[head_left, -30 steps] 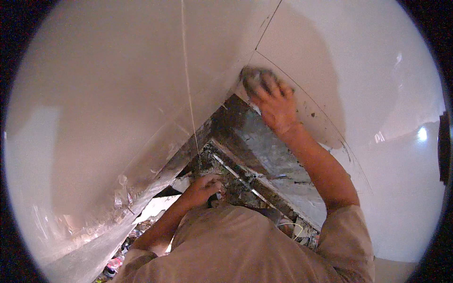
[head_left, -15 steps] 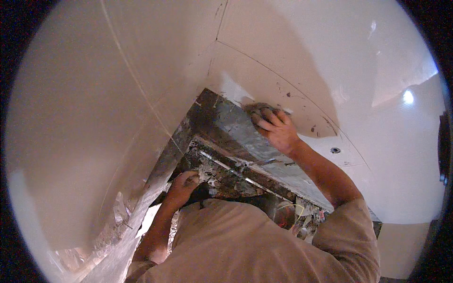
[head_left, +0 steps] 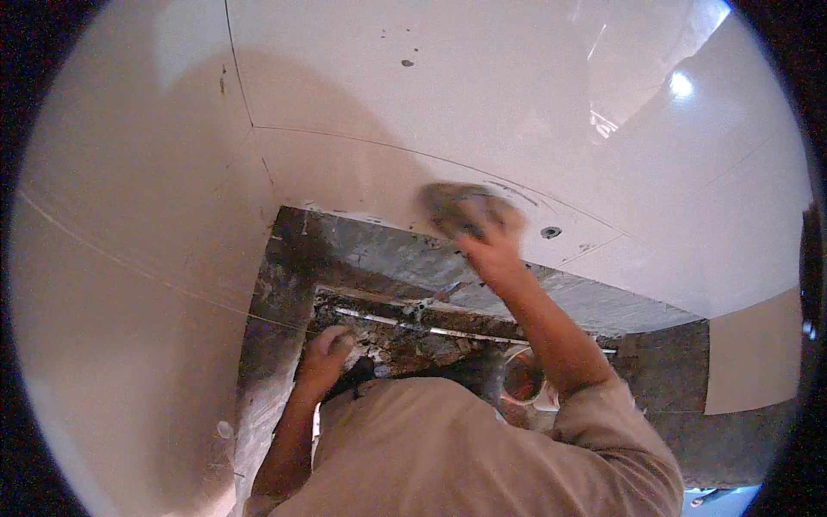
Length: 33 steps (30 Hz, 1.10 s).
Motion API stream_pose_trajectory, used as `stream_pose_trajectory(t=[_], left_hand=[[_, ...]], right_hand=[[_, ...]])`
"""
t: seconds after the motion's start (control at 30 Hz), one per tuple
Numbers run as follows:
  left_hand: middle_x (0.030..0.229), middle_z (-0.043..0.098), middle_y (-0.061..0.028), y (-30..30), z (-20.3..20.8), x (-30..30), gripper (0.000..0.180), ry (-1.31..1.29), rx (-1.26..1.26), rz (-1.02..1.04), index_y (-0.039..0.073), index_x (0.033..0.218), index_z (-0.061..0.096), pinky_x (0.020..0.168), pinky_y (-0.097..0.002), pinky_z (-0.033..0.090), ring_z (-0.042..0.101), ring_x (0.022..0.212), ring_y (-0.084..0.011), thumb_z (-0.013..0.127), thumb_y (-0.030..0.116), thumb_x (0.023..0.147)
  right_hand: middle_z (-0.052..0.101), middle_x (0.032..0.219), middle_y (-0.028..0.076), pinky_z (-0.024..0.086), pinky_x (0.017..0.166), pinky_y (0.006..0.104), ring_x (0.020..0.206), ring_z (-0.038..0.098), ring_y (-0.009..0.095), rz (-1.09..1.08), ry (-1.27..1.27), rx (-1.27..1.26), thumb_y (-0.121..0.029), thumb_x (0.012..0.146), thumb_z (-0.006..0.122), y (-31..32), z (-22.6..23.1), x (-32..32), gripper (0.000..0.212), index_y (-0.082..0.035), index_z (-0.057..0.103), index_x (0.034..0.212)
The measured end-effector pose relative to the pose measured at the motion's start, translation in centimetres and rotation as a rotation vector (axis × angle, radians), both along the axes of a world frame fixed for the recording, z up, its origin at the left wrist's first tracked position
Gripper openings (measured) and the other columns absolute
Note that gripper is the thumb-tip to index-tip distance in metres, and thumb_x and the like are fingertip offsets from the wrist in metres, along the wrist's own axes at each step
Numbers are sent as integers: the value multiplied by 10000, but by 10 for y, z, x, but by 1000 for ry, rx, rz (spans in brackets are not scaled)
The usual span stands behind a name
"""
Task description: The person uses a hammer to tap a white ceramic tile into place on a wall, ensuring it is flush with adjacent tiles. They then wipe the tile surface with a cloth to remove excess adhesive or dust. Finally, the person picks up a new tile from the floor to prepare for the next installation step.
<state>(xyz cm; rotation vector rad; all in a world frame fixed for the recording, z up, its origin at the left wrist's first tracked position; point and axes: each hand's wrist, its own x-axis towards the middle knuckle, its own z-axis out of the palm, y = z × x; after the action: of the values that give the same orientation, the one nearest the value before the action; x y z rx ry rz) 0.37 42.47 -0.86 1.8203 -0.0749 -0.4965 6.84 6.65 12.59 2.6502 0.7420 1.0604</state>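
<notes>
My right hand (head_left: 493, 241) presses a dark rounded sponge (head_left: 444, 207) to the glossy cream wall tile (head_left: 345, 172), just above the tile's lower edge. Motion blurs both the hand and the sponge. Smudges and dark specks mark the tile around it. Down by my body, my left hand (head_left: 322, 360) is closed, its fingers curled. Whatever it may hold is too dim to make out.
Bare grey wall (head_left: 379, 254) runs below the tiles. A white pipe (head_left: 457, 333) lies along rubble at its foot. A round pipe outlet (head_left: 550, 233) pierces the tile. At lower right stands a bucket (head_left: 508, 399). Another tiled wall (head_left: 129, 284) rises at left.
My right hand has slid the sponge rightward along the tile's lower edge. The view has swung to the right, bringing in more of the wall there. My left hand stays low.
</notes>
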Motion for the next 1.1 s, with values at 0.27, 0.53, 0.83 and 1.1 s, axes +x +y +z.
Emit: stream_pose_trajectory(t=[0.27,0.53,0.83,1.1], left_hand=[[1129,691,-139,7,6,4,391,13,160,24,-3,1224,656,959,-372,485,634,1092,-252,656,292,966],[1128,694,-118,-32,44,29,362,-149,145,-103,9,1220,664,912,-359,501,640,1012,-211,660,267,967],[1092,690,-106,-29,23,-6,327,67,162,-92,-3,1141,693,892,-337,502,627,999,-192,670,270,961],[1074,693,-96,-30,60,7,377,-17,155,-3,-8,1189,661,895,-346,499,628,983,-195,693,288,957]], right_hand=[[612,1282,125,432,1037,517,1174,572,376,-215,-196,698,-64,854,695,-16,2,6,402,-121,645,1249],[541,1410,120,303,1127,588,1329,452,385,-292,-167,706,-170,826,695,-35,-23,-16,456,-247,647,1272],[449,1381,266,305,1130,491,1294,429,400,-712,-565,1230,-98,928,659,-71,-54,-59,583,53,376,1415],[450,1387,321,308,1137,577,1353,368,457,-908,-336,946,-97,856,703,-51,-74,-58,593,63,458,1372]])
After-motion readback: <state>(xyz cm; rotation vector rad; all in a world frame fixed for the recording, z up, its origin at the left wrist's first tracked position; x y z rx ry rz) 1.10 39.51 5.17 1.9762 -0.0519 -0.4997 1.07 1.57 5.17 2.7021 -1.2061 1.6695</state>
